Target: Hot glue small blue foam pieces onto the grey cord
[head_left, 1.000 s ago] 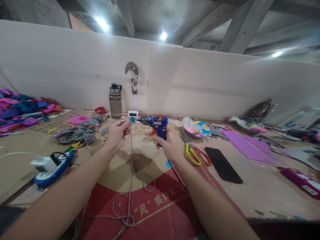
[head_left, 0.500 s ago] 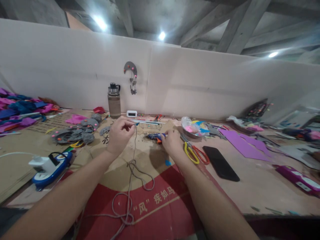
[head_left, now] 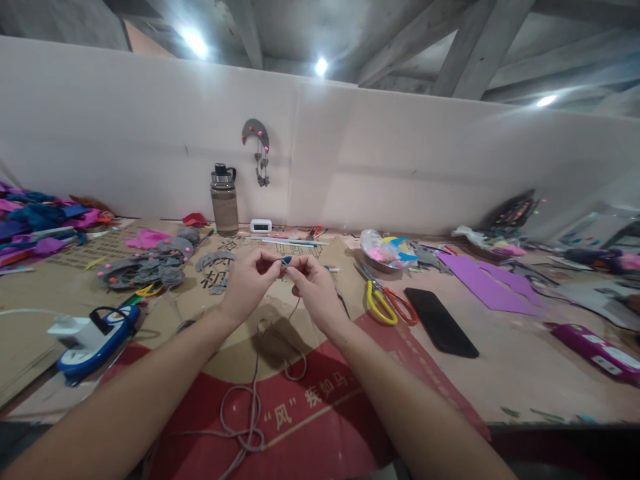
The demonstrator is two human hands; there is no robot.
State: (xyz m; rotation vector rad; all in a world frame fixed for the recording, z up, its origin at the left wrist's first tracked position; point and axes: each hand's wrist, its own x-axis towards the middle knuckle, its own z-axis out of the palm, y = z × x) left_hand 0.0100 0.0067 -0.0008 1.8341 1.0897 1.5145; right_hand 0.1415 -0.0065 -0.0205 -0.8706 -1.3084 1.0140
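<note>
My left hand (head_left: 251, 285) and my right hand (head_left: 314, 288) meet over the cardboard. Between their fingertips is a small dark blue piece (head_left: 287, 260), perhaps felt, pinched from both sides. A thin grey cord (head_left: 257, 387) hangs below the hands and lies in loose loops on the red and brown cardboard (head_left: 200, 407). The fingers hide part of the blue piece and where the cord meets it. Scissors (head_left: 383, 303) with one yellow and one red handle lie right of my right hand.
Right of the scissors lie a black phone (head_left: 441, 322) and purple sheets (head_left: 485, 283). A bowl (head_left: 385, 263) holds bagged bits. At left are a blue power strip (head_left: 97, 347) and grey felt pieces (head_left: 145, 267). A bottle (head_left: 225, 203) stands by the white partition (head_left: 350, 153).
My right hand has left the dark blue and orange tool on the cardboard and moved left to the blue piece. My left hand has moved slightly right and down with it.
</note>
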